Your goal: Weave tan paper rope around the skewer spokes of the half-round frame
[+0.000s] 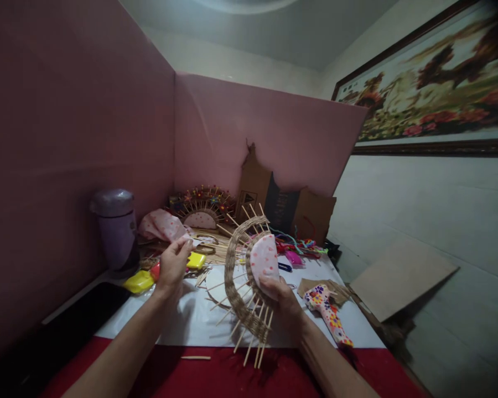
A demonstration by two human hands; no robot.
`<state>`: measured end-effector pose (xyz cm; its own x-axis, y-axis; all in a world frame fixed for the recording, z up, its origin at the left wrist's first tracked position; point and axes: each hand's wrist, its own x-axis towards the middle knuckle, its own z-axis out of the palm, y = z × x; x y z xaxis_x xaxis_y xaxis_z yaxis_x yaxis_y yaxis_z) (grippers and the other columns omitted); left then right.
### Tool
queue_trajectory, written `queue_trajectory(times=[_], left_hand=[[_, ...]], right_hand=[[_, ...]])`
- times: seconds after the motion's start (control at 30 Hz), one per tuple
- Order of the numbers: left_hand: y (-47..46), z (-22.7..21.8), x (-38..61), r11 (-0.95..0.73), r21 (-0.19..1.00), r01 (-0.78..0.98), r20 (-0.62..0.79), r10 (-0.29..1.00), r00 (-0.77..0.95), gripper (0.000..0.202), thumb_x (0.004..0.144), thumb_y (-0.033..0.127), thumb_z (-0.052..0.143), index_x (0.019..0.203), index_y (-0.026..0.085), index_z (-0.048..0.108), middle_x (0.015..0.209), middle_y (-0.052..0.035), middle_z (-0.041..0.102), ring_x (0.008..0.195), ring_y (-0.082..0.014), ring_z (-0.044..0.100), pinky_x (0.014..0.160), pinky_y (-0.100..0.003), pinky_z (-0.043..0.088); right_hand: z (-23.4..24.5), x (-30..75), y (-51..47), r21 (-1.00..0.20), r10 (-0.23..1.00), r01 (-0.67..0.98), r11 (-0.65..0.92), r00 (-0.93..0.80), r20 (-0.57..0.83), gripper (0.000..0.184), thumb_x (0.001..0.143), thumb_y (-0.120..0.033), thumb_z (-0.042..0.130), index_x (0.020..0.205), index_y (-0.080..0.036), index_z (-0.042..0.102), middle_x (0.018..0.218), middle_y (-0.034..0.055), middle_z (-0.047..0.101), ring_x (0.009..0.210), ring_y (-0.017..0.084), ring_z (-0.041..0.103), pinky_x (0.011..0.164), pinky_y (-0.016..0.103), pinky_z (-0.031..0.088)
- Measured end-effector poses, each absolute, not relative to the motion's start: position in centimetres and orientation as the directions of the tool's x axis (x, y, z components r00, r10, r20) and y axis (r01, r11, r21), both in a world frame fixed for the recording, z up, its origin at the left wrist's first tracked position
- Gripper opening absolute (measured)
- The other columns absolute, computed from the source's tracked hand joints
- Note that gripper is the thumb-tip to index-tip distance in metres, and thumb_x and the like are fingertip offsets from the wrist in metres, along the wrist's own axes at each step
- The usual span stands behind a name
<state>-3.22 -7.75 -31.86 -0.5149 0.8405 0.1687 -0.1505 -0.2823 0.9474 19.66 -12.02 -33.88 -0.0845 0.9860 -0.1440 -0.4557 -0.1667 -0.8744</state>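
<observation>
My right hand point(286, 301) grips a half-round woven fan point(234, 271), its straight edge turned to the right. The fan has a core covered in pink-dotted fabric point(265, 257), bands of brown twine weaving, and thin wooden sticks radiating out. My thumb lies on the fabric near its lower end. To the left, my left hand point(175, 266) is raised, with thumb and finger pinched together on a small white scrap point(196, 242). Just behind that hand is a yellow packet point(196, 260). A white disc point(219, 287) lies under the fan.
A finished-looking decorated fan point(201, 213) leans at the back beside crumpled dotted cloth point(162, 225). A purple lidded container point(117, 232) stands left. A flower-patterned glue gun point(330, 315) lies right. Torn cardboard point(255, 182) stands behind coloured pipe cleaners point(302, 243). One loose stick point(196, 357) is in front.
</observation>
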Motion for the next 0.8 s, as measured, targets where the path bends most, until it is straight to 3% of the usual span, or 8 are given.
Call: queue_trajectory(times=[0.23, 0.5, 0.67, 0.8], left_hand=[[-8.8, -31.9, -1.9, -0.171, 0.965, -0.199, 0.079, 0.912, -0.404, 0.037, 0.048, 0.030, 0.072, 0.079, 0.012, 0.064, 0.062, -0.0033, 0.065, 0.056, -0.0128, 0.055, 0.050, -0.022, 0.039], [-9.0, -32.1, -1.5, -0.107, 0.968, -0.225, 0.024, 0.939, -0.343, 0.035, 0.049, 0.026, 0.069, 0.079, 0.011, 0.061, 0.058, -0.0030, 0.065, 0.049, -0.0113, 0.054, 0.045, -0.020, 0.036], [-8.8, -32.3, -1.5, -0.176, 0.970, -0.171, 0.106, 0.928, -0.356, 0.034, 0.054, 0.029, 0.069, 0.083, 0.011, 0.061, 0.058, -0.0031, 0.064, 0.050, -0.0118, 0.053, 0.045, -0.021, 0.035], [-10.3, -31.5, -1.0, -0.358, 0.930, -0.087, 0.296, 0.867, -0.400, 0.026, 0.066, 0.035, 0.066, 0.084, 0.017, 0.060, 0.062, 0.0018, 0.060, 0.061, -0.0106, 0.052, 0.057, -0.021, 0.039]], right_hand=[[-34.2, 19.5, -11.8, -0.792, 0.995, -0.604, -0.086, -0.011, -0.100, 0.018, 0.063, -0.028, 0.068, 0.075, -0.017, 0.060, 0.056, -0.0025, 0.061, 0.048, 0.012, 0.055, 0.053, 0.026, 0.046], [-33.9, 19.8, -10.6, -0.747, 0.993, -0.658, 0.094, 0.113, 0.025, 0.024, 0.067, -0.033, 0.063, 0.080, -0.013, 0.063, 0.076, 0.0034, 0.070, 0.076, 0.020, 0.064, 0.066, 0.029, 0.051], [-33.8, 19.8, -10.3, -0.724, 0.960, -0.659, 0.206, 0.278, 0.020, 0.031, 0.073, -0.038, 0.055, 0.091, -0.014, 0.063, 0.082, 0.0029, 0.071, 0.094, 0.019, 0.062, 0.081, 0.029, 0.050], [-34.3, 20.1, -9.9, -0.748, 0.923, -0.597, 0.288, 0.383, 0.050, 0.037, 0.074, -0.039, 0.053, 0.099, -0.013, 0.063, 0.082, 0.0029, 0.071, 0.095, 0.019, 0.062, 0.082, 0.030, 0.049]])
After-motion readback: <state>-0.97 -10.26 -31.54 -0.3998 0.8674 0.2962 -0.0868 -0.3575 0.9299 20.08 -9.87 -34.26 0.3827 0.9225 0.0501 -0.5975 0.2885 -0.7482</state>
